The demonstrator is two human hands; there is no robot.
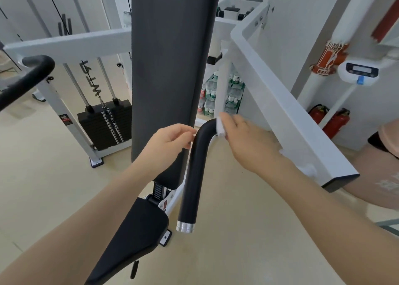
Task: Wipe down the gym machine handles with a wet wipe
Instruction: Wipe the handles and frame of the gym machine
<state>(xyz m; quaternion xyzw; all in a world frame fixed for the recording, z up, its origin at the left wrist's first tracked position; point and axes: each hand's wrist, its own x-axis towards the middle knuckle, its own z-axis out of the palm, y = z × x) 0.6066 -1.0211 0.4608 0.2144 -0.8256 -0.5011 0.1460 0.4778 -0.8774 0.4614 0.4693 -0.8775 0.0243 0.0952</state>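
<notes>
The right hand (248, 142) is motion-blurred and hides most of the wet wipe (220, 127)

Black curved handle (195, 166), chrome end cap down; white wipe (220, 127), prob. folded, at its upper bend.

No legible text: blurred lettering on the clear weight-stack shield (95, 81), unreadable.
</notes>
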